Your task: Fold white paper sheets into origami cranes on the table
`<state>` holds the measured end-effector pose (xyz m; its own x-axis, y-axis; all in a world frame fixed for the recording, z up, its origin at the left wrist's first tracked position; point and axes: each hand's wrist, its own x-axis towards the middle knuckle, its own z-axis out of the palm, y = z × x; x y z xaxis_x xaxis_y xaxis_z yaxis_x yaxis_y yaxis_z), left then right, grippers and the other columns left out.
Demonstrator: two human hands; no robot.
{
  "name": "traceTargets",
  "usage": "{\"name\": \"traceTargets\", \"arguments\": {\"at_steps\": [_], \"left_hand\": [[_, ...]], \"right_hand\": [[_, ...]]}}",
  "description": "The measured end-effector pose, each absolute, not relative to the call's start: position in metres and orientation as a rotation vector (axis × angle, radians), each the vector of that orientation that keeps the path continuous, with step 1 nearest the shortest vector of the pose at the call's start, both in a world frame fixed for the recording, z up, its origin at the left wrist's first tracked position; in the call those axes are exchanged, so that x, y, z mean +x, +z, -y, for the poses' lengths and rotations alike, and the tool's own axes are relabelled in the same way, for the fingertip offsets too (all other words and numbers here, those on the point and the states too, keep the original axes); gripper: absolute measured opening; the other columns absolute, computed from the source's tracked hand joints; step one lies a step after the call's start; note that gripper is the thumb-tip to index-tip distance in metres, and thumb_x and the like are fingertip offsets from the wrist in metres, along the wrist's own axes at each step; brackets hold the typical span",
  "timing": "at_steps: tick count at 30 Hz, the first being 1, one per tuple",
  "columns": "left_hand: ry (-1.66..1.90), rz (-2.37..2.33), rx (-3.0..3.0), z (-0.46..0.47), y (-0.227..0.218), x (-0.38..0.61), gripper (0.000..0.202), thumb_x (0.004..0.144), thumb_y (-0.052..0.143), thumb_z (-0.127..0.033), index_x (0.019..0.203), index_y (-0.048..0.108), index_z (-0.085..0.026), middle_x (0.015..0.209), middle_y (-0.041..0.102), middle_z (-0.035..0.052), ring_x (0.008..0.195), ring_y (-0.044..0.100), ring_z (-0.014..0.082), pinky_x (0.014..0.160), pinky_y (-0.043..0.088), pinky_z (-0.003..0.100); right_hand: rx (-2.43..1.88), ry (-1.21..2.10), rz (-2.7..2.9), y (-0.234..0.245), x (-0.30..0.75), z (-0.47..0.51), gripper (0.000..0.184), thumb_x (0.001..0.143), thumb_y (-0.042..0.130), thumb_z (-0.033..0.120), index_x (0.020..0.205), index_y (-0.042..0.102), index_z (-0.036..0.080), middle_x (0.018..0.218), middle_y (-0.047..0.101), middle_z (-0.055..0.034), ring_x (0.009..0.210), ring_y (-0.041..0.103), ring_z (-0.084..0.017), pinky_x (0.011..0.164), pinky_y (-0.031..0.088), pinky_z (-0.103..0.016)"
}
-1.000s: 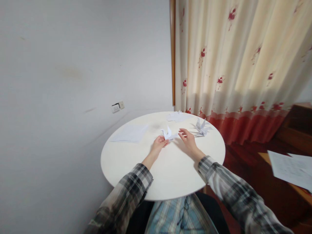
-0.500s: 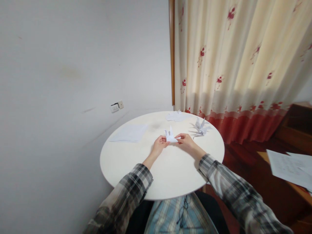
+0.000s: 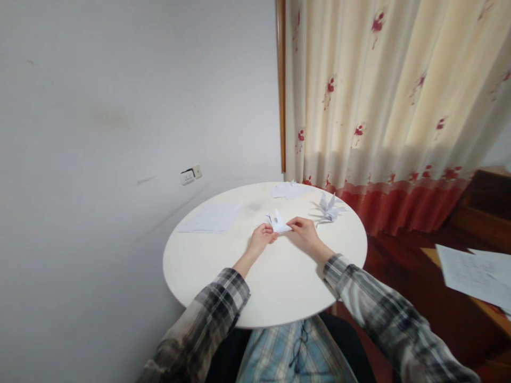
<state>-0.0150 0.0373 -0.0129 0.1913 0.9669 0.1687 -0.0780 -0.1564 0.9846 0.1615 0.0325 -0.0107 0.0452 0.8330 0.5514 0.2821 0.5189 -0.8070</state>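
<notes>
A white folded paper crane [image 3: 280, 225] is held between my two hands over the middle of the round table. One wing stands up from it, and a thin pointed end rises at its left. My left hand [image 3: 262, 237] pinches the crane's left lower side, fingers closed on the paper. With thumb and finger, my right hand [image 3: 302, 229] grips the tail point on the right. The part of the paper inside each pinch is hidden by the fingers.
On the white round table [image 3: 199, 266] lie a stack of white sheets [image 3: 211, 218] at left, paper scraps [image 3: 286, 190] at the back and a cluster of folded cranes [image 3: 329, 208] at right. A wall [image 3: 99, 186] borders the left; a curtain [image 3: 379, 106] hangs behind.
The crane has tilted slightly in my hands, its left point leaning further left and its wing shifting left. My right hand has moved very little.
</notes>
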Motion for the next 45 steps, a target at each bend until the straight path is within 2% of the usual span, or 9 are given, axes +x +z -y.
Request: {"name": "traceTargets", "arguments": {"at_steps": [6,14,25,45], "left_hand": [[1.203,-0.914,1.422,-0.037,-0.013,-0.016,0.038,0.048,0.074,-0.03,0.074,0.05,-0.015,0.063,0.056,-0.0022,0.052,0.054,0.0092,0.051,0.043,0.022],[1.23,-0.95,1.555,-0.032,-0.01,-0.015,0.027,0.051,0.07,-0.022,0.071,0.052,-0.016,0.062,0.057,-0.0025,0.055,0.053,0.0093,0.051,0.041,0.02],[1.262,-0.947,1.638,-0.029,-0.006,-0.016,0.021,0.054,0.067,-0.018,0.071,0.056,-0.017,0.067,0.06,-0.0015,0.058,0.055,0.0102,0.057,0.043,0.021],[1.278,-1.01,1.53,-0.029,-0.004,-0.014,0.025,0.053,0.069,-0.023,0.07,0.052,-0.017,0.064,0.056,-0.0016,0.053,0.052,0.0093,0.05,0.042,0.021]], "right_hand": [[-1.028,0.468,1.549,-0.009,0.161,-0.029,0.014,0.067,0.055,0.024,0.068,0.067,0.016,0.061,0.066,-0.0026,0.054,0.056,-0.013,0.054,0.043,-0.024],[-1.013,0.539,1.503,-0.006,0.16,-0.027,0.015,0.067,0.057,0.027,0.068,0.067,0.016,0.061,0.065,-0.0031,0.053,0.056,-0.013,0.054,0.044,-0.024],[-1.01,0.623,1.435,0.0,0.16,-0.025,0.014,0.063,0.06,0.028,0.064,0.065,0.015,0.057,0.064,-0.0025,0.049,0.055,-0.012,0.051,0.044,-0.023],[-1.027,0.523,1.49,0.002,0.16,-0.023,0.015,0.066,0.057,0.027,0.067,0.065,0.015,0.061,0.064,-0.0029,0.056,0.056,-0.013,0.056,0.043,-0.025]]}}
